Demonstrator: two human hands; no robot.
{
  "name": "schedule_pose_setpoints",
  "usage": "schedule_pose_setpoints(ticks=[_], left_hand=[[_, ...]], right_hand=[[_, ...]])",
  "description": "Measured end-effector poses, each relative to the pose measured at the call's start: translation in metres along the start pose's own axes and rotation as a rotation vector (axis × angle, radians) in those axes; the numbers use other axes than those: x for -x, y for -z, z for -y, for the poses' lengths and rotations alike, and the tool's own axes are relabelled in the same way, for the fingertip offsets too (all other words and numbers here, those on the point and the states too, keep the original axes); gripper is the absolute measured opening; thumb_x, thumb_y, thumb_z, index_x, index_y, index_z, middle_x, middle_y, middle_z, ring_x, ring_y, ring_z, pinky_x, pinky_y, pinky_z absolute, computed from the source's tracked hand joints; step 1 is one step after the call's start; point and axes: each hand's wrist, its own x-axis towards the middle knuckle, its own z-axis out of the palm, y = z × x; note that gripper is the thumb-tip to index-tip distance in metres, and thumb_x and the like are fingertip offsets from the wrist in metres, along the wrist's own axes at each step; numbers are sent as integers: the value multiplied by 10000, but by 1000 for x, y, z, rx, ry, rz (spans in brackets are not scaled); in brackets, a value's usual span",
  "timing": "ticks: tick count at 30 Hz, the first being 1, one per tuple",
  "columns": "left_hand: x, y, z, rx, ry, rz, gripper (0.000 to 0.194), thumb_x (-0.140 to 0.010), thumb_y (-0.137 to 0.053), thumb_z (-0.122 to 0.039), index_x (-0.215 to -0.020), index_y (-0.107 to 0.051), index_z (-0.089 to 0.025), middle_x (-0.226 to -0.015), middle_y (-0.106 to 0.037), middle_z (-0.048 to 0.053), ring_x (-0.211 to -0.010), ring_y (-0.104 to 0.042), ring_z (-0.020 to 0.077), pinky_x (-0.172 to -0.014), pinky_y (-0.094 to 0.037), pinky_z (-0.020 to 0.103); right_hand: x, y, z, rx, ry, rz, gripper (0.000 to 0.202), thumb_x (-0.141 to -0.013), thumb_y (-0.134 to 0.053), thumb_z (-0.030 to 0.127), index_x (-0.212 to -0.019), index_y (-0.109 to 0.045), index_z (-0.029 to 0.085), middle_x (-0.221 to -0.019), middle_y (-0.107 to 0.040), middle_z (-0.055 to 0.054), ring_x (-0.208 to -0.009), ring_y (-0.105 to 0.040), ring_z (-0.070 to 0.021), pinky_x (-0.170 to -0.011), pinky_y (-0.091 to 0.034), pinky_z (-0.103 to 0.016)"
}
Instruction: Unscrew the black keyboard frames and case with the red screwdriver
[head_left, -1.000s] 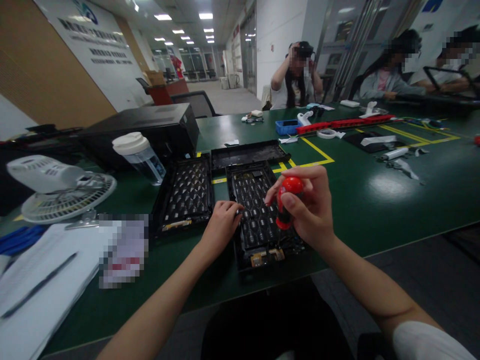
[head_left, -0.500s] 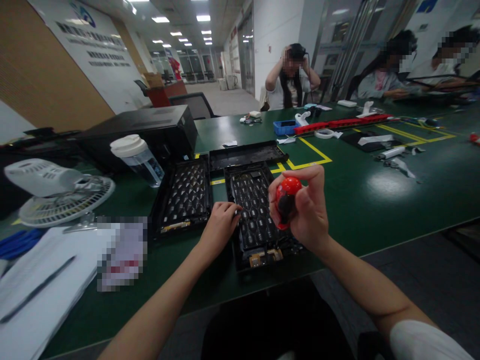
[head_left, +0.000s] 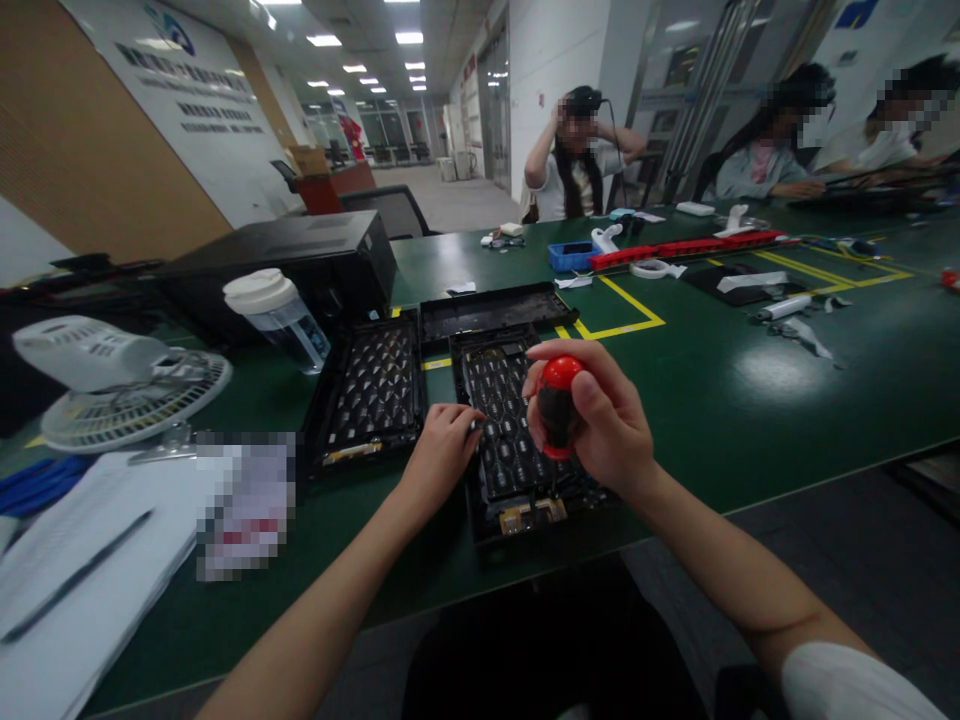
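Observation:
My right hand (head_left: 611, 425) is closed around the red and black handle of a screwdriver (head_left: 559, 408), held upright above the nearer end of a black case (head_left: 495, 470). The screwdriver's shaft runs down toward the case's lower part, and its tip cannot be made out. Inside that case sits a dark panel with rows of rounded cells, and a tan strip (head_left: 532, 515) lies at the near end. At the case's left edge, my left hand (head_left: 444, 445) has its fingers curled together; something small and dark shows at the fingertips, too small to name.
A second black case (head_left: 375, 390) lies to the left, with a long black cover (head_left: 495, 312) behind. Also left are a bottle (head_left: 281, 320), a white fan (head_left: 127, 385) and papers with a pen (head_left: 82, 570). A person (head_left: 577, 160) sits across the table.
My right hand has shifted slightly left with the screwdriver, whose handle has turned more upright. The left hand stays in place. The person opposite has moved their head and arms.

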Motion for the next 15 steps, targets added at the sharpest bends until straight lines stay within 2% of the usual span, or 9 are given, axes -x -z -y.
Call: schedule_pose_setpoints(ticks=[4,10,15], left_hand=[[0,0,0,4,7,13,152,-877,-560,-148,-998,-650,-170,-1022,-659,79,-1010,-522,250,-946,-466,412],[1,0,0,7,-1,9,144,-877,-560,-143,-991,-645,-167,-1027,-655,79,-1010,-517,248,-945,-458,406],[1,-1,1,6,-9,-4,145,-885,-552,-155,-998,-640,-170,-1018,-660,77,-1001,-523,249,-937,-458,405]], right_hand=[[0,1,0,1,20,24,201,-922,-526,354,-1088,-583,256,-832,-577,8,-531,-607,-93,-471,-498,-246],[0,1,0,44,58,18,191,-904,-568,328,-1075,-557,245,-850,-571,20,-582,-633,-94,-523,-530,-258],[-3,0,3,16,102,20,193,-875,-604,267,-1023,-483,289,-994,-546,32,-580,-640,-74,-485,-581,-268]])
